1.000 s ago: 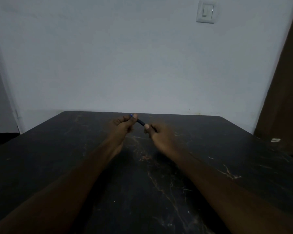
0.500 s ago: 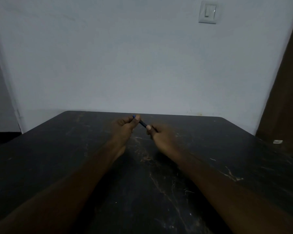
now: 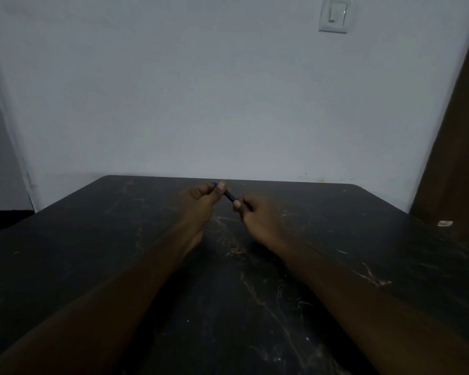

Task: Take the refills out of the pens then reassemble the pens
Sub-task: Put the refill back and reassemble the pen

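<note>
Well out over the far middle of the dark scratched table [image 3: 336, 239], the left hand [image 3: 198, 203] and right hand [image 3: 257, 216] each pinch one end of a blue pen [image 3: 229, 196].

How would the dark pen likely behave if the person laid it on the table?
It is probably stiff: the pen spans straight between the left hand and the right hand without sagging. Its slim shape suggests it could roll on the flat table.
</note>
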